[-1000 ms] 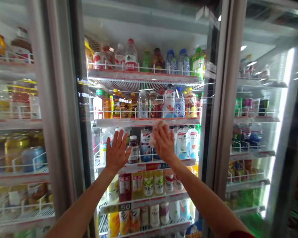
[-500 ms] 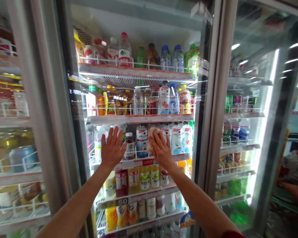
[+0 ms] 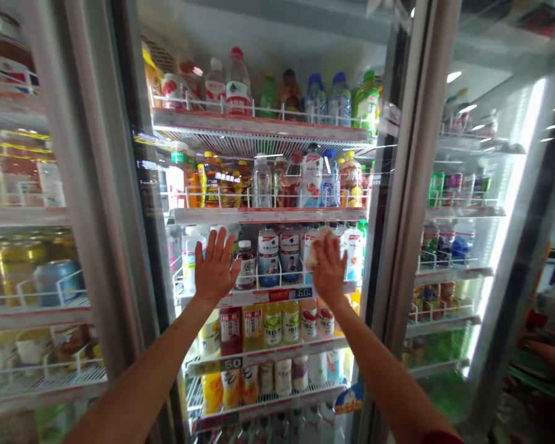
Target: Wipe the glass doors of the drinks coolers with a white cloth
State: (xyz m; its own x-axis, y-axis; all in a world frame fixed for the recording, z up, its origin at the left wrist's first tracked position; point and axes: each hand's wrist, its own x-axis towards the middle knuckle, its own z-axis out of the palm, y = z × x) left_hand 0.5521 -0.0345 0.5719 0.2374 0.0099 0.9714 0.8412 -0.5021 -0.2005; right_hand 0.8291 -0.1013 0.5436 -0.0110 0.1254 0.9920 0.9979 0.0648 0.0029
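My left hand point(image 3: 216, 266) lies flat with fingers spread against the glass door point(image 3: 259, 18) of a lit drinks fridge. It holds nothing and is in front of the middle shelf, beside a dark bottle with a black cap point(image 3: 245, 266). To the right, my right hand point(image 3: 329, 268) presses a pale pinkish cloth point(image 3: 315, 246) to the same glass. Motion blurs this hand a little, and its palm side is hidden. Behind it stand white-labelled bottles, partly covered. Two blue-and-white bottles point(image 3: 268, 256) show between my hands.
Metal door frames point(image 3: 414, 185) stand on both sides of this door. More drinks shelves show behind the left door and the right door. A price strip point(image 3: 300, 292) runs under the middle shelf. At the far right edge, part of another person's arm point(image 3: 548, 356) is visible.
My right hand has moved right across the glass with the cloth, uncovering a second blue-and-white bottle. My left hand stays flat on the door. The view has shifted slightly.
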